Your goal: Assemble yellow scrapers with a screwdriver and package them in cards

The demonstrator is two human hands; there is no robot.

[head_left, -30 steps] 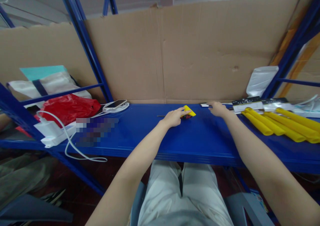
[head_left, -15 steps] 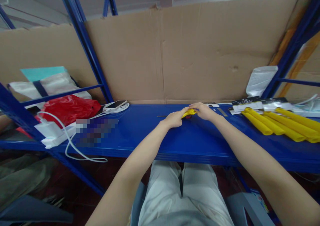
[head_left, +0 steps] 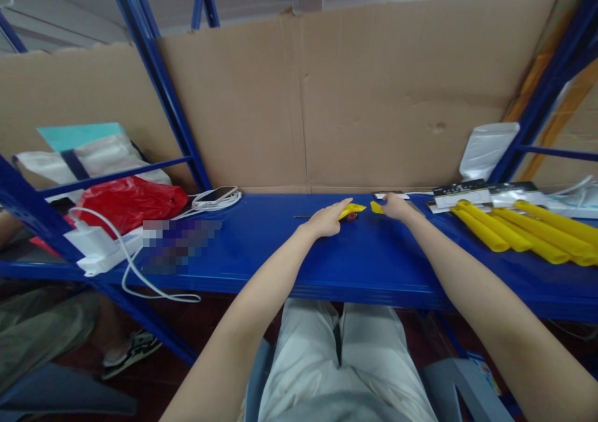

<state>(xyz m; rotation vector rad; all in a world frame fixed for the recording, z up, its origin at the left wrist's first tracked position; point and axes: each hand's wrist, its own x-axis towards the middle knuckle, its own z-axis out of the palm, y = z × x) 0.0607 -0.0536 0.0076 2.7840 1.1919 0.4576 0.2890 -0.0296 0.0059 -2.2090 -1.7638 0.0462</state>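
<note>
Over the middle of the blue table, my left hand (head_left: 324,221) is closed on a folded yellow piece (head_left: 351,210) whose tip sticks out to the right. My right hand (head_left: 397,207) pinches a smaller yellow piece (head_left: 376,207), a short way to the right of the first. Bare blue tabletop shows between the two pieces. By my left hand lies what looks like a screwdriver, its red and black handle (head_left: 352,216) partly hidden and its thin shaft (head_left: 301,216) showing to the left.
Several yellow tubes (head_left: 537,232) with black-and-white cards lie at the right. On the left are a phone (head_left: 218,194) on a coiled white cable, a red plastic bag (head_left: 133,204) and a white power strip (head_left: 105,261). Cardboard (head_left: 364,98) stands behind; another person's shoe (head_left: 133,352) shows below.
My right hand has moved right, away from my left, carrying a small yellow piece. My left hand has stayed about where it was. Another person's shoe has come into sight at lower left.
</note>
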